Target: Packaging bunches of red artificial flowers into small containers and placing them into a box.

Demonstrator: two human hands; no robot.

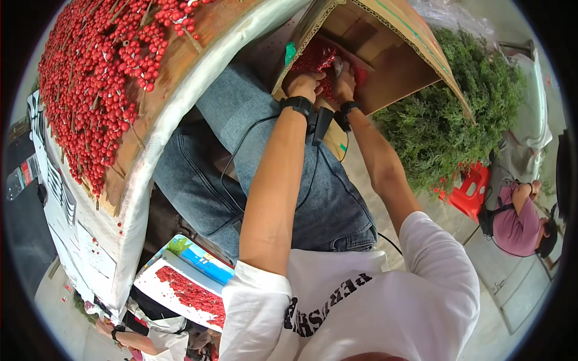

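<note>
Both hands [325, 84] gripping red berries [316, 60] inside cardboard box [385, 60], greenery pile [445, 120] beside, berry table [180, 66] left

Your hands fit only through the cardboard box's [385, 54] open mouth; its flaps close in above, the greenery heap [445, 114] crowds the right, the counter [174, 96] the left.

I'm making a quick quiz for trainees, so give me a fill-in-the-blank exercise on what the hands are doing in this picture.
1. Both hands reach into an open ____ box.
2. The left hand and right hand touch a bunch of ____ berries.
3. Each wrist wears a ____ band.
4. The green foliage lies on the person's ____ side.

Missing words: cardboard; red; black; right
</note>
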